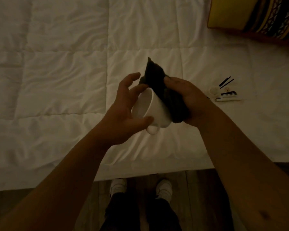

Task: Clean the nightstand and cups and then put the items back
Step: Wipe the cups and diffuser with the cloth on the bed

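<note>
Across the left and upper part of the frame lies the white quilted duvet (60, 67), stitched in large squares and lightly wrinkled, its near edge running along the lower third of the frame. Just left of centre, your left hand (123, 114) holds the white cup (153, 110) by its rim: the thumb curls round the lower edge of the mouth near the handle, one finger hooks over the upper edge, and the remaining fingers are spread loose above it. The cup is tipped on its side in the air above the bed, its open mouth facing left toward your palm and its handle pointing down toward the bottom of the frame. Pressed against the cup's outer wall on the right is a dark cloth (163, 92), one corner sticking up toward the top of the frame. Your right hand (188, 100) grips that cloth, fingers folded round it with the thumb on top. Below centre, at the bottom edge, your white shoes (118, 187) stand on a dark wooden floor (195, 185). To the right of your right hand, a small cluster of black stirrers and white sachets (225, 92) rests on the duvet. In the upper right corner sits a yellow patterned cushion (250, 15).
</note>
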`<state>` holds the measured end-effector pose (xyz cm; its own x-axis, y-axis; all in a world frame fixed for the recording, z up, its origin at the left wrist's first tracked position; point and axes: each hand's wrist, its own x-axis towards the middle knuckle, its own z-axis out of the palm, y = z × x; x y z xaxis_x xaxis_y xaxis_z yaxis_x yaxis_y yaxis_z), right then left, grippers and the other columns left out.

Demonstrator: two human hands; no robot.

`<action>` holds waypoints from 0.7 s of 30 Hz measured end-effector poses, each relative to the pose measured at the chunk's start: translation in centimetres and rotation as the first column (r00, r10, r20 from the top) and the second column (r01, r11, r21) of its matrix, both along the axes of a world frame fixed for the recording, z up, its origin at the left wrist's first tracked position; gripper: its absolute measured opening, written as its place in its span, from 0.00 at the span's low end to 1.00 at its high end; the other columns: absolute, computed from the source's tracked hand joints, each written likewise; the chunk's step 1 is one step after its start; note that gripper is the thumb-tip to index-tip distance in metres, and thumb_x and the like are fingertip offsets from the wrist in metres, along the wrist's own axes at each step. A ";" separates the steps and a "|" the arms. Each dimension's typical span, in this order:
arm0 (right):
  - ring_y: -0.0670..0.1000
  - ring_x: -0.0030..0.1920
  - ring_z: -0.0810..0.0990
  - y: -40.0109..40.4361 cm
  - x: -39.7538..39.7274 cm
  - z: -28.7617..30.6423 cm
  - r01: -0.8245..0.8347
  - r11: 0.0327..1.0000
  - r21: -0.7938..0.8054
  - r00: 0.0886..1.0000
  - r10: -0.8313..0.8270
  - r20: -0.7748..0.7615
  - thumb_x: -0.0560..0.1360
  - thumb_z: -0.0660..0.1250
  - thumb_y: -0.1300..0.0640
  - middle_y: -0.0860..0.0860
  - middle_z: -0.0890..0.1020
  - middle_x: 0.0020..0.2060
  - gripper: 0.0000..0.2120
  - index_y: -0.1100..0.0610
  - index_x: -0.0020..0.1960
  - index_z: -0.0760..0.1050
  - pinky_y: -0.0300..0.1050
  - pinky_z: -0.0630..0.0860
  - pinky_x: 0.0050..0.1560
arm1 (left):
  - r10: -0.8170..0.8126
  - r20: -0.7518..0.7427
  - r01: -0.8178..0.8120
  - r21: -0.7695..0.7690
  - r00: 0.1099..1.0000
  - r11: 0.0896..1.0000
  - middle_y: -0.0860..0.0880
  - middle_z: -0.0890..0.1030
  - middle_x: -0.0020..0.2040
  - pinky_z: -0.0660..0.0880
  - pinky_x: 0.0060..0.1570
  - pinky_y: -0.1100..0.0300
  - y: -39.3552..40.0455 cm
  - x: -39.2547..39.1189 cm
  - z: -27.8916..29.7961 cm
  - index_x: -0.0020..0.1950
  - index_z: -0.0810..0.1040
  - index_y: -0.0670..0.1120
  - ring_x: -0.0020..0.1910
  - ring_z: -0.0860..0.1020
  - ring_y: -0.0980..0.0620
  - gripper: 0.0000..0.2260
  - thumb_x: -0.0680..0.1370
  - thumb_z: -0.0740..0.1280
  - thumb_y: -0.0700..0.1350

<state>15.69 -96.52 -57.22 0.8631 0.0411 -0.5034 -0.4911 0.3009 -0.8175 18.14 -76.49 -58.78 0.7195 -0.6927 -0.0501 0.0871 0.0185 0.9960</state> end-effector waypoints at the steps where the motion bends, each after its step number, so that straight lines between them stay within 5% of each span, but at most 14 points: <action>1: 0.57 0.60 0.78 -0.2 -0.2 0.0 0.041 0.993 0.114 0.999 -0.040 -0.010 0.78 0.61 0.48 0.57 0.80 0.60 0.18 0.55 0.64 0.76 0.55 0.73 0.62 | -0.014 -0.115 0.002 -0.108 0.993 0.994 0.45 0.69 0.69 0.77 0.52 0.50 -0.1 0.0 0.3 0.74 0.54 0.52 0.62 0.75 0.46 0.37 0.71 0.71 0.40; 3: 0.57 0.58 0.80 0.1 -0.7 -0.1 0.173 0.922 0.345 0.985 -0.158 -0.069 0.73 0.65 0.49 0.57 0.81 0.57 0.19 0.56 0.61 0.78 0.53 0.75 0.60 | -0.027 -0.329 -0.077 -0.299 0.944 0.951 0.43 0.72 0.66 0.77 0.51 0.48 -0.4 -0.1 0.4 0.73 0.59 0.53 0.61 0.76 0.43 0.33 0.72 0.67 0.36; 5: 0.52 0.49 0.84 1.0 -1.1 -0.4 0.282 0.875 0.394 0.957 -0.287 -0.048 0.70 0.66 0.48 0.53 0.85 0.47 0.17 0.57 0.54 0.79 0.47 0.80 0.51 | 0.004 -0.488 -0.217 -0.381 0.873 0.899 0.43 0.73 0.65 0.77 0.51 0.49 -1.1 -0.5 0.5 0.73 0.63 0.52 0.60 0.76 0.43 0.31 0.73 0.64 0.34; 7: 0.49 0.46 0.84 1.9 -1.2 -0.7 0.380 0.825 0.418 0.916 -0.397 -0.050 0.79 0.54 0.46 0.51 0.85 0.44 0.17 0.54 0.53 0.78 0.43 0.80 0.46 | 0.062 -0.610 -0.364 -0.387 0.790 0.847 0.40 0.70 0.67 0.78 0.51 0.51 -2.2 -1.1 0.4 0.73 0.65 0.50 0.60 0.77 0.42 0.30 0.72 0.63 0.34; 9: 0.51 0.51 0.82 2.8 -1.6 -0.7 0.462 0.749 0.474 0.874 -0.476 -0.099 0.83 0.46 0.46 0.53 0.83 0.49 0.23 0.52 0.55 0.79 0.46 0.79 0.53 | 0.120 -0.710 -0.502 -0.358 0.694 0.787 0.38 0.70 0.67 0.78 0.52 0.50 -3.4 -1.9 0.6 0.71 0.67 0.49 0.59 0.78 0.41 0.29 0.71 0.65 0.37; 13: 0.43 0.52 0.79 4.2 -2.2 -1.2 0.539 0.823 0.180 0.825 -0.559 0.084 0.83 0.54 0.59 0.50 0.80 0.50 0.14 0.59 0.65 0.71 0.40 0.75 0.58 | 0.225 -0.798 -0.672 -0.276 0.558 0.687 0.37 0.70 0.68 0.72 0.62 0.43 -5.4 -3.2 0.7 0.68 0.67 0.46 0.63 0.74 0.37 0.26 0.70 0.67 0.42; 16: 0.48 0.57 0.79 5.6 -2.2 -1.0 0.550 0.835 0.006 0.813 -0.537 0.226 0.80 0.58 0.51 0.49 0.82 0.54 0.14 0.49 0.63 0.75 0.44 0.76 0.57 | 0.220 -0.839 -0.699 -0.237 0.497 0.675 0.36 0.67 0.71 0.66 0.68 0.40 -6.2 -3.2 0.5 0.73 0.61 0.42 0.68 0.70 0.37 0.29 0.74 0.66 0.43; 21: 0.40 0.57 0.78 6.8 -4.1 -1.6 0.439 0.855 -0.274 0.848 -0.294 0.441 0.77 0.62 0.49 0.39 0.80 0.54 0.15 0.43 0.63 0.72 0.34 0.75 0.53 | 0.276 -0.875 -0.707 -0.102 0.399 0.699 0.39 0.71 0.70 0.70 0.65 0.45 -6.3 -2.6 0.0 0.73 0.64 0.48 0.65 0.74 0.40 0.40 0.64 0.74 0.54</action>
